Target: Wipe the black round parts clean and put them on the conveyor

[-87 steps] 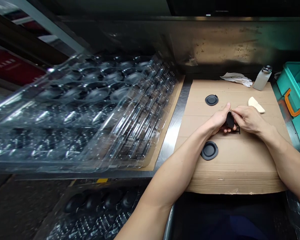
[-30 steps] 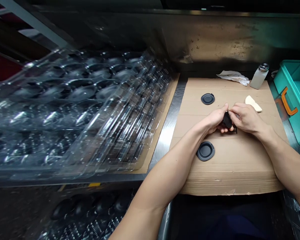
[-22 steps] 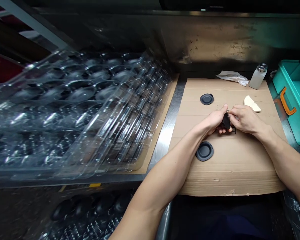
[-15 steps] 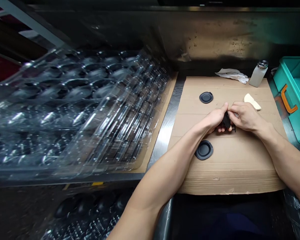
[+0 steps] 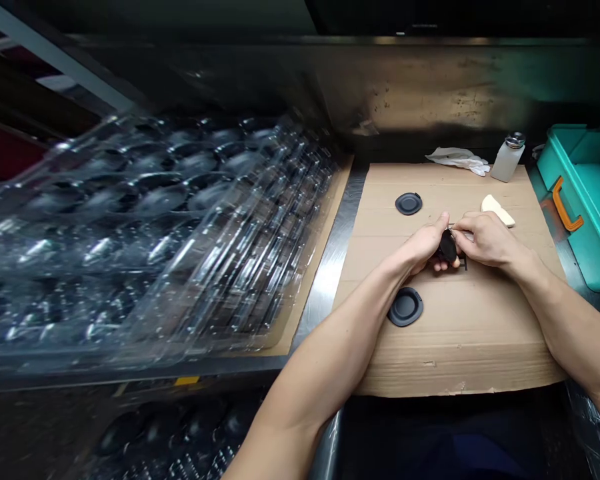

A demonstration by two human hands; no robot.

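Note:
My left hand (image 5: pixel 427 245) is closed around a small black part (image 5: pixel 448 246), which is tilted up above the cardboard. Against the top of that part, my right hand (image 5: pixel 485 237) pinches something thin and pale, maybe a small blade, mostly hidden by the fingers. Two dark grey, rounded plastic parts with raised rims lie flat on the cardboard: a far part (image 5: pixel 409 203) and a near part (image 5: pixel 405 307) beside my left forearm. A cream-coloured pad (image 5: pixel 497 210) lies just beyond my right hand.
Clear plastic trays (image 5: pixel 190 220) with round pockets are stacked at left. A cardboard sheet (image 5: pixel 460 333) covers the metal bench. Behind are a white cloth (image 5: pixel 459 159) and a pump bottle (image 5: pixel 507 160). A teal bin (image 5: pixel 580 233) with an orange handle stands right.
The whole view has shifted slightly, with everything sitting a little lower. In my left hand the black part has turned, showing more of its broad face. Both hands stay close together.

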